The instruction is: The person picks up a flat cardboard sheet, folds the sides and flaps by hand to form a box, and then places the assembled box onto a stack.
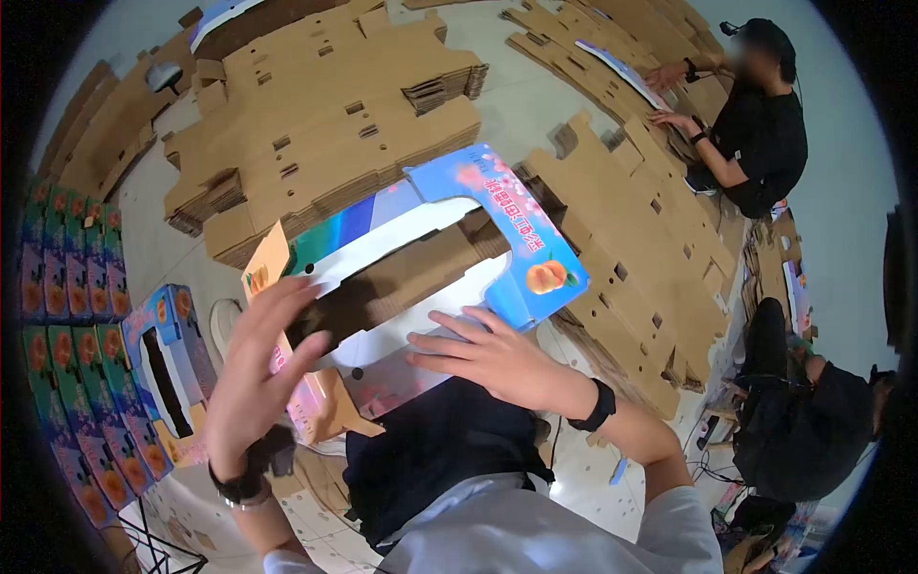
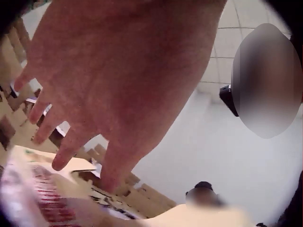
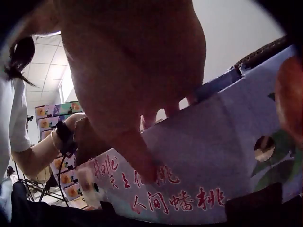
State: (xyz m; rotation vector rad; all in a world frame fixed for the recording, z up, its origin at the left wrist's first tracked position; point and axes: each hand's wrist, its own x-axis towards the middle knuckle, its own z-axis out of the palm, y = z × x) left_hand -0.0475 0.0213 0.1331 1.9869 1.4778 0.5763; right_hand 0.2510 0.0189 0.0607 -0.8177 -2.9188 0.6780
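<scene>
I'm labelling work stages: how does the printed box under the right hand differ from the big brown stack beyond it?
The printed box is folded into a hollow shape, while the brown stack is sheets piled flat. The box carries colourful print with peaches and red lettering; the stack's top is plain brown. The box has a long, wide opening; the stack's top shows small cutouts. Both look like cardboard.

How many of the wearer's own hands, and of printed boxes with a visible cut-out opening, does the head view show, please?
Left hand plus right hand: 2 hands
Near box plus left-side box: 2 boxes
Total: 4
</scene>
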